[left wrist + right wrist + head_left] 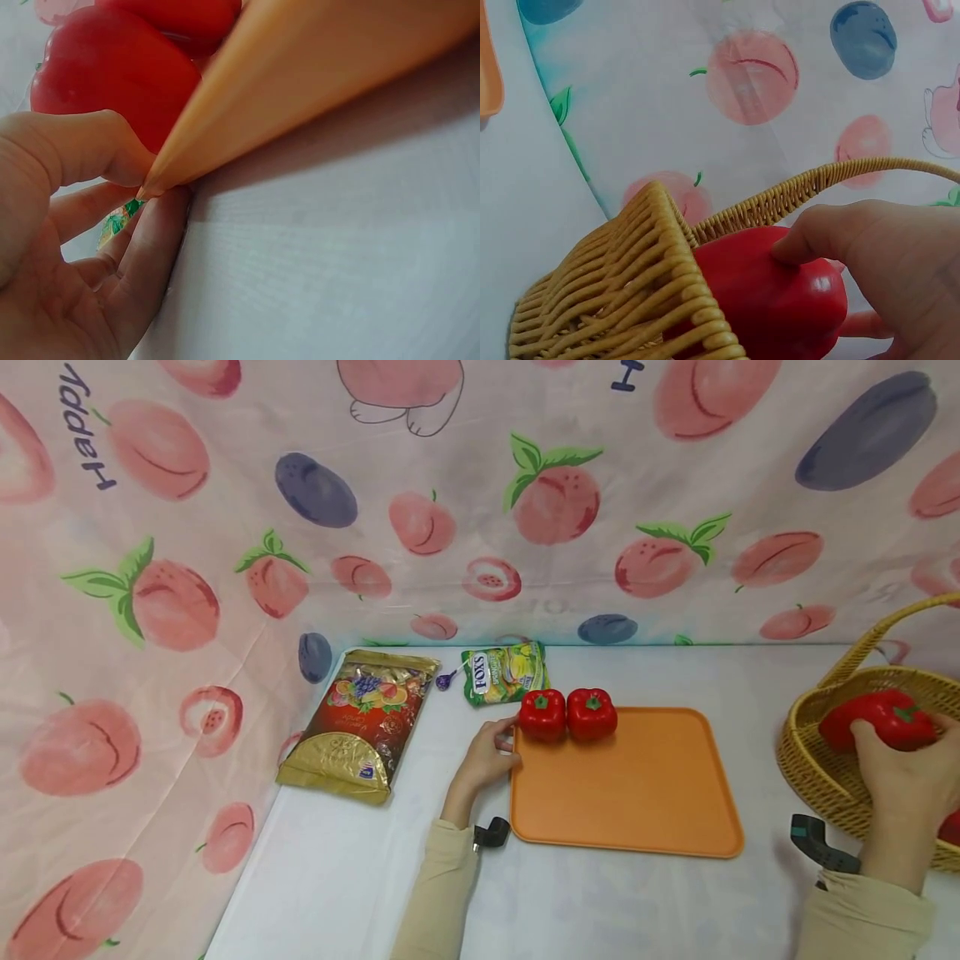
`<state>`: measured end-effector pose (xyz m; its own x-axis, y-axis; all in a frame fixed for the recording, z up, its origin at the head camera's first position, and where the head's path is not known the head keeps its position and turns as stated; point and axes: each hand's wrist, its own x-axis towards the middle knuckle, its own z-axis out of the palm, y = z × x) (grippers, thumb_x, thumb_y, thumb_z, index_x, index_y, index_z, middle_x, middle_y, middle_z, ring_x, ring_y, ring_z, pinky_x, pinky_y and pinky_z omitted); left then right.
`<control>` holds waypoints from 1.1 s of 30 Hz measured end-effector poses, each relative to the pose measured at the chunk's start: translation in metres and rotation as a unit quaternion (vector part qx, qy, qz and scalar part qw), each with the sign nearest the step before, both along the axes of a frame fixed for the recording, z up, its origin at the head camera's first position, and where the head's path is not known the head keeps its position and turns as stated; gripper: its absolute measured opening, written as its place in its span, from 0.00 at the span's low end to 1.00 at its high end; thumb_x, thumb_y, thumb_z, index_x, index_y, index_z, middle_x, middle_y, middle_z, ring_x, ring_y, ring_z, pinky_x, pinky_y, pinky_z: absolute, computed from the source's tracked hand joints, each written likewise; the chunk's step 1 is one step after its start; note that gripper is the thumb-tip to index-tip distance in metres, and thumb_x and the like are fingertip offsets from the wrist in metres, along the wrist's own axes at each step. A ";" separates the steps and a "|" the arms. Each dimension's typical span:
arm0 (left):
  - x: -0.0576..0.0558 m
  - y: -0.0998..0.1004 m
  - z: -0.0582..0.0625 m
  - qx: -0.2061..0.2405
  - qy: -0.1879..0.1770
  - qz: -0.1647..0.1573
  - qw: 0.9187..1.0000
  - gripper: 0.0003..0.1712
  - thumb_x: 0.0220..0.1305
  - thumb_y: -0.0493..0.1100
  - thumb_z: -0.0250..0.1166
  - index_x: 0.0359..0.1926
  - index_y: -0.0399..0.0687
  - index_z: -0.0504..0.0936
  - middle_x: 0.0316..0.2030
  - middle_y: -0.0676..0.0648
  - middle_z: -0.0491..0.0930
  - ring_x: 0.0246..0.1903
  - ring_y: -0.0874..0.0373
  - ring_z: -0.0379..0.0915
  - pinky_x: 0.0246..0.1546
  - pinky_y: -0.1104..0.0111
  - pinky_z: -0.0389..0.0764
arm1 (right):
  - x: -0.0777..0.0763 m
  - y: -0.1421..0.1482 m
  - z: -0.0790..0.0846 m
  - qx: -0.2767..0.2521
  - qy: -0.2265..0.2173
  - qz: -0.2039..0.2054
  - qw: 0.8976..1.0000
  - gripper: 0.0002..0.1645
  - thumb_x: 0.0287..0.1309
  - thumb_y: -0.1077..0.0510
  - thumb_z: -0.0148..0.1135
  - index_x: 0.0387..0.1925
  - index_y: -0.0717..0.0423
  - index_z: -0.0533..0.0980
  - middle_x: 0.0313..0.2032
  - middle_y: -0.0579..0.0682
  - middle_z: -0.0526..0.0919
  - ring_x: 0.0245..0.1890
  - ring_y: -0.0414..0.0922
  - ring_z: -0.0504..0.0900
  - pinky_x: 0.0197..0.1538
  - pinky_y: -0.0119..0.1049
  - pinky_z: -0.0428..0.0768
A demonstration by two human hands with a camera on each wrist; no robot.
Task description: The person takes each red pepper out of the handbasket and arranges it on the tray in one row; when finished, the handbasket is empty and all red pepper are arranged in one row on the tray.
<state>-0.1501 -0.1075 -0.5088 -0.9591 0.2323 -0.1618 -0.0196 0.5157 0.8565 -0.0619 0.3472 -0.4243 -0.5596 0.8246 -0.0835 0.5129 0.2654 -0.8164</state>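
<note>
My left hand [489, 758] pinches the left rim of an orange tray [630, 785] between thumb and fingers, as the left wrist view shows up close. Two red bell peppers [542, 716] with green stems stand side by side in the tray's far left corner, just beyond that hand. At the right, my right hand [909, 768] grips another red bell pepper [769, 289], thumb on its near side. That pepper lies on its side at the mouth of a wicker basket [806, 735], partly behind the basket's rim in the right wrist view.
More red [951, 828] shows in the basket's near part, cut off by the frame edge. A tall handle [862, 647] arches over the basket. Left of the tray lie a red and gold candy bag [363, 718], a purple lollipop [446, 680] and a green Fox's bag [506, 673].
</note>
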 end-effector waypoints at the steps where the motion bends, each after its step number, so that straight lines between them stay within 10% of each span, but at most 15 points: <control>1: 0.000 0.000 0.000 -0.001 0.000 0.000 1.000 0.39 0.53 0.30 0.67 0.68 0.46 0.71 0.53 0.44 0.73 0.41 0.56 0.76 0.38 0.69 0.81 | 0.000 -0.001 0.000 0.000 0.000 0.000 1.000 0.45 0.59 0.47 0.57 0.75 0.47 0.52 0.75 0.55 0.52 0.74 0.52 0.48 0.74 0.50 0.45; 33: 0.000 0.000 0.003 -0.007 -0.005 -0.002 1.000 0.39 0.53 0.31 0.67 0.68 0.47 0.71 0.53 0.44 0.73 0.41 0.55 0.76 0.39 0.68 0.81 | -0.004 -0.025 0.014 -0.043 0.031 0.027 0.998 0.45 0.61 0.49 0.62 0.73 0.31 0.51 0.74 0.43 0.53 0.72 0.42 0.58 0.71 0.33 0.57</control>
<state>-0.1497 -0.1076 -0.5060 -0.9568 0.2330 -0.1742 -0.0261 0.5277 0.8490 -0.0659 0.3226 -0.4107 -0.6091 0.7846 -0.1162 0.4471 0.2186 -0.8674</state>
